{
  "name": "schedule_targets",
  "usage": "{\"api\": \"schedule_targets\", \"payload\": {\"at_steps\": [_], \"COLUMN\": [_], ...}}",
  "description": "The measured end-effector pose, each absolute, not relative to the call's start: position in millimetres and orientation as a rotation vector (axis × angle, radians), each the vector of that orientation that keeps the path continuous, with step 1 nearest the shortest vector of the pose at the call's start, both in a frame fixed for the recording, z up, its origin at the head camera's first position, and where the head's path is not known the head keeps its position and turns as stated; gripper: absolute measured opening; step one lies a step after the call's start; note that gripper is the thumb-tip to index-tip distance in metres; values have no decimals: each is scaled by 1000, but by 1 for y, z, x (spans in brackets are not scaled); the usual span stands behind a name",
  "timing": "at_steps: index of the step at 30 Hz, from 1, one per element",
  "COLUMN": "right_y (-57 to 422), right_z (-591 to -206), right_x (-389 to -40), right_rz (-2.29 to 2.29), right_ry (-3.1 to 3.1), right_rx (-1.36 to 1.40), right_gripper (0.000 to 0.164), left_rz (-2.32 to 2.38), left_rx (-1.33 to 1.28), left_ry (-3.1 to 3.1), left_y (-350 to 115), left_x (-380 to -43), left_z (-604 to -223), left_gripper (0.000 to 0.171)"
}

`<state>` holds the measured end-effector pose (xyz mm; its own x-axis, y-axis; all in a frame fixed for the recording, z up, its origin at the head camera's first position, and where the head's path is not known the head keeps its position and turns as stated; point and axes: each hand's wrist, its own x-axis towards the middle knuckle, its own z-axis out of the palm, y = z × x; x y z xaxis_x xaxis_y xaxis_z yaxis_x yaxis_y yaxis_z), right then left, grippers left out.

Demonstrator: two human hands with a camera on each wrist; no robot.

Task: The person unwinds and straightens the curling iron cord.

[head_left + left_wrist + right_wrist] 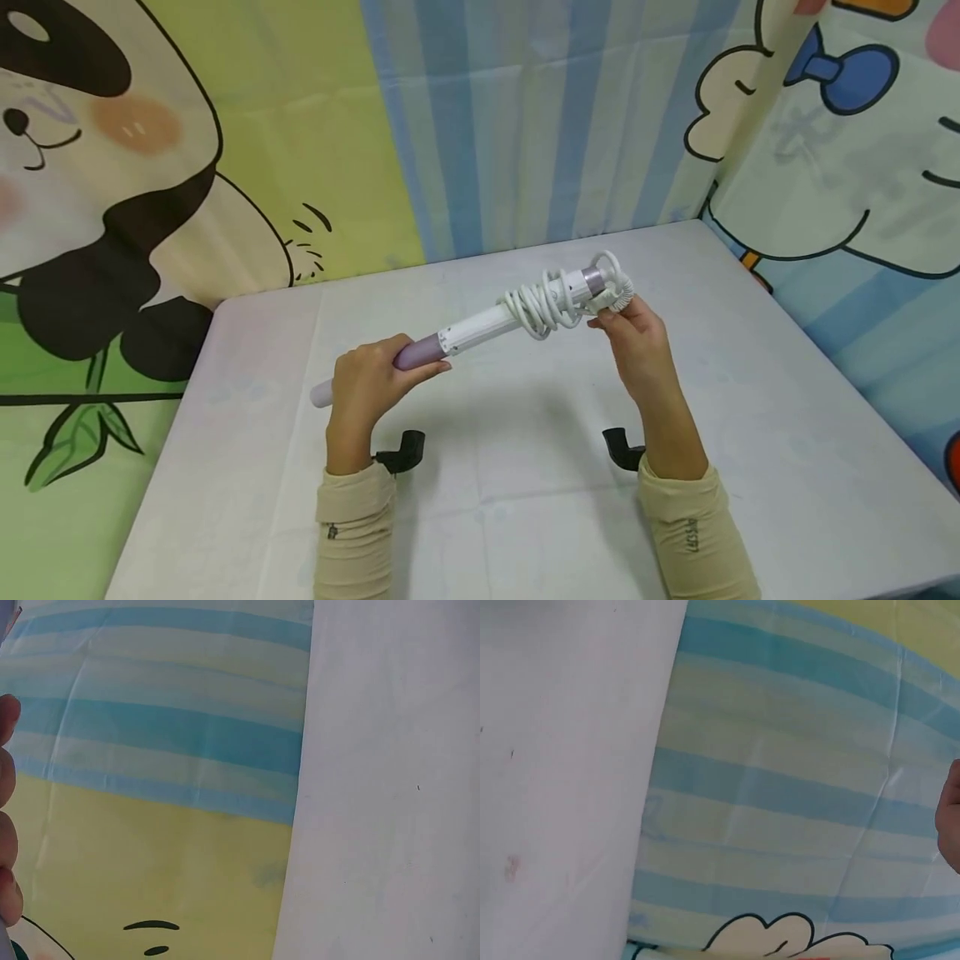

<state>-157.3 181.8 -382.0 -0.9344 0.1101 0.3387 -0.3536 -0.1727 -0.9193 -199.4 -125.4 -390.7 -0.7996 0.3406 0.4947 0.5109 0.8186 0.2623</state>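
A long white-and-mauve curling iron (480, 327) is held above the table at a slant, its right end higher in the head view. White cord (542, 307) is wound in several loops round its body and curls over the right end. My left hand (367, 379) grips the mauve part, and a pale tip sticks out left of the fist. With thumb and fingers my right hand (637, 346) pinches the cord beside the right end. Only fingertips (7, 840) show at the left wrist view's edge, and part of a hand at the right wrist view's edge.
The white-covered table (510, 533) lies beneath both hands. Printed cloth walls (517, 125) with cartoon figures and stripes stand behind it and at both sides. A black curved piece (405, 452) sits at the left wrist, another black piece (621, 450) at the right.
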Motion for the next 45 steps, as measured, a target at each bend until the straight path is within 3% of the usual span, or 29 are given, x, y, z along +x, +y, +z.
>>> {"api": "schedule_targets", "payload": {"at_steps": [4, 9, 14, 18, 23, 30, 37, 43, 45], "right_y": [185, 184, 182, 182, 181, 182, 183, 186, 187], "right_z": [-382, -380, -381, -382, -382, -380, -376, -373, -373], "right_x": [-155, -155, -158, -159, -159, -155, -151, -147, -146], "right_rz": [1614, 1260, 1087, 1029, 940, 814, 854, 1042, 1097], "right_ry": [-2146, -2099, -2005, -2010, -2043, -2107, -2173, -2190, -2163], "right_rx": [113, 104, 179, 208, 289, 270, 237, 228, 192], "right_gripper": [34, 45, 28, 19, 19, 21, 22, 21, 19], "left_rz": [-492, -442, -415, -404, -397, -394, -383, -357, -365], "left_rx": [-640, -639, -639, -628, -617, -600, -590, -583, -595], "left_ry": [-2501, -2481, -2500, -2516, -2543, -2570, -2562, -2565, -2565], "left_y": [-127, -128, -128, -129, -131, -134, -137, -141, -143], "left_x": [-198, -196, -196, -197, -197, -197, -196, -195, -194], "left_z": [-388, -387, -388, -389, -389, -389, -386, -383, -383], "left_gripper": [74, 78, 81, 81, 79, 54, 68, 55, 60]}}
